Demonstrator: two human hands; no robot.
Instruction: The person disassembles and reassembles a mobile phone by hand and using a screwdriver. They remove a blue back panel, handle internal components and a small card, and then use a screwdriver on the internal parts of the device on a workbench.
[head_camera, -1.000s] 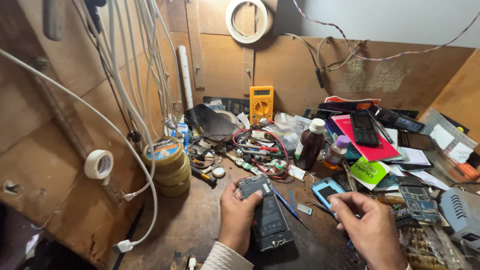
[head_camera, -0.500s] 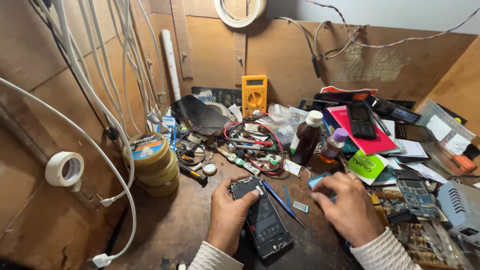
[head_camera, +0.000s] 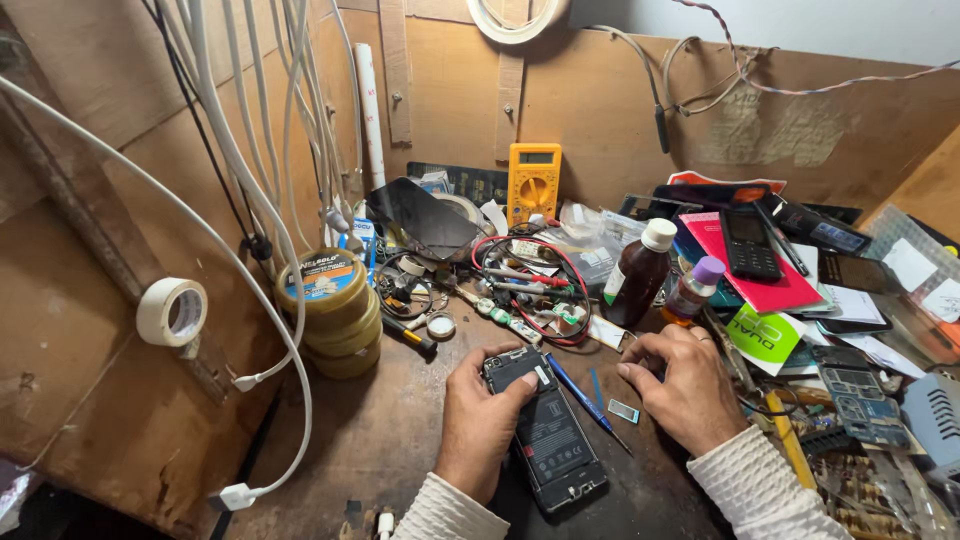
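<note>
Fingers of the left hand (head_camera: 480, 420) curl around the opened phone (head_camera: 545, 430) at lower centre. Right hand (head_camera: 685, 385) rests empty, fingers bent, beside it. Clutter nearby could snag; the phone might slip.

Bench (head_camera: 400, 430): worn matt wood, stained. Opened phone (head_camera: 548, 435): matt black plastic, bare metal bits. Brown bottle (head_camera: 637, 280): glossy, white plastic cap. Multimeter (head_camera: 533, 182): yellow plastic.
</note>
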